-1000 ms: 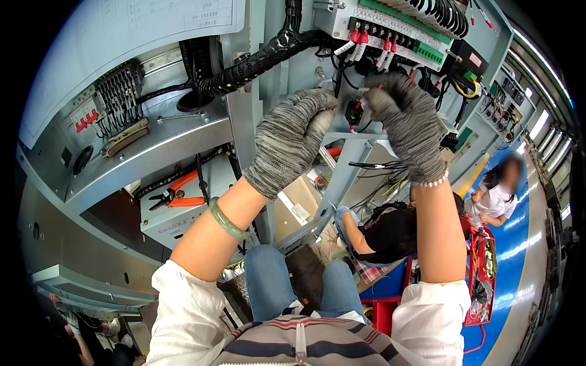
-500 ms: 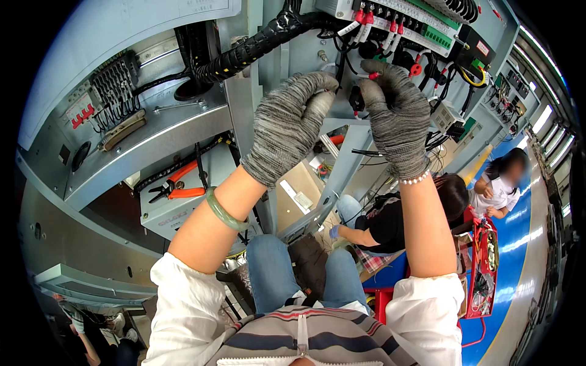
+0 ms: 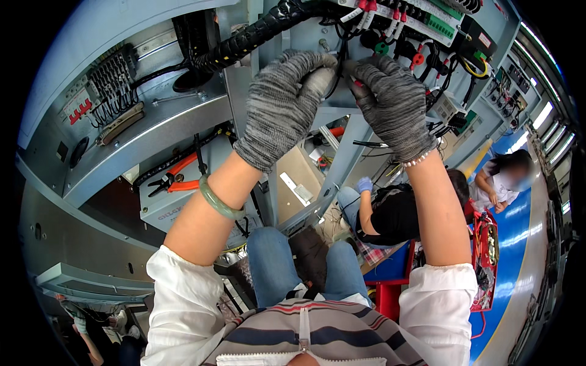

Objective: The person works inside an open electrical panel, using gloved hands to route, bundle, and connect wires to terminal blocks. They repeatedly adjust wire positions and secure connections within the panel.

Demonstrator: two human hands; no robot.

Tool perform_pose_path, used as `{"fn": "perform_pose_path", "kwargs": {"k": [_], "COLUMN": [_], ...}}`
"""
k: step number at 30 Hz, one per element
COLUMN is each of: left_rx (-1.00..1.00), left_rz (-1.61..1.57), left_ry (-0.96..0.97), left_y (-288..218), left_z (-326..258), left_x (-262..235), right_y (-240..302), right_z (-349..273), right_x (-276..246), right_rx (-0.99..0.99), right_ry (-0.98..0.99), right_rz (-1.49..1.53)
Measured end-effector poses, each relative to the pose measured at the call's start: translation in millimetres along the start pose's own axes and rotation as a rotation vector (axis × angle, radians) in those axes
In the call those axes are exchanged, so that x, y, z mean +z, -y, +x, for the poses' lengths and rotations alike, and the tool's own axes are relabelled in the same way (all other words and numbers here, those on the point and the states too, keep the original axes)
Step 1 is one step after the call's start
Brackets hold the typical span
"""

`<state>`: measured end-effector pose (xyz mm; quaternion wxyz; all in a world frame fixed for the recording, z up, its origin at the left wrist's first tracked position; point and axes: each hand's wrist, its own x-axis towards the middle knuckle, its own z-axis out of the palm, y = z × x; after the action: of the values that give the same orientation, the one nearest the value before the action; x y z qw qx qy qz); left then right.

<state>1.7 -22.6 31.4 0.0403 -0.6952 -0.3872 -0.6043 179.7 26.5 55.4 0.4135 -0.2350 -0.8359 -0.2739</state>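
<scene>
My left hand (image 3: 287,104), in a grey knitted glove, is closed with thumb and forefinger pinched at a thin black wire (image 3: 343,52) hanging in front of the cabinet panel. Close to it on the right, my right hand (image 3: 394,104), gloved the same way, is also closed, its fingertips at the same wires. A small red piece (image 3: 357,83) shows at those fingertips, seemingly a wire's end. Above both hands, a terminal block (image 3: 421,27) carries several white-marked wires with red lugs. What lies inside the right fingers is mostly hidden.
A thick taped black cable bundle (image 3: 256,39) crosses at upper left. Orange-handled pliers (image 3: 183,183) lie on a grey box (image 3: 162,207) below. A co-worker in black (image 3: 390,213) sits low at right; another person (image 3: 497,183) is beyond, near a red tool cart (image 3: 485,262).
Both hands have come closer to each other, the right one shifting left and its fingers closing lower. The wires now hang between them. The co-worker's gloved hand has risen.
</scene>
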Motion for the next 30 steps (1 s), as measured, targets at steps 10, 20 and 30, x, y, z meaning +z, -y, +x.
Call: {"fn": "perform_pose_path", "kwargs": {"k": [10,20,30], "left_rx": [-0.191,-0.060,0.351], "left_rz": [-0.194,-0.254,0.246], "left_ry": [-0.044,-0.048,-0.124], "left_y": [-10.2,-20.4,-18.5], "left_z": [26.5,20.5,19.5], "left_x": [-2.7,-6.2,-5.6], "right_y": [17.0,27.1,29.0], "right_z": [19.6,22.3,23.0], "right_x": [-3.1,18.4,24.1], "right_rx": [0.492,0.610,0.670], "right_ry": [0.109,-0.021,-0.056], "right_rz": [0.321,0.282,0.218]}}
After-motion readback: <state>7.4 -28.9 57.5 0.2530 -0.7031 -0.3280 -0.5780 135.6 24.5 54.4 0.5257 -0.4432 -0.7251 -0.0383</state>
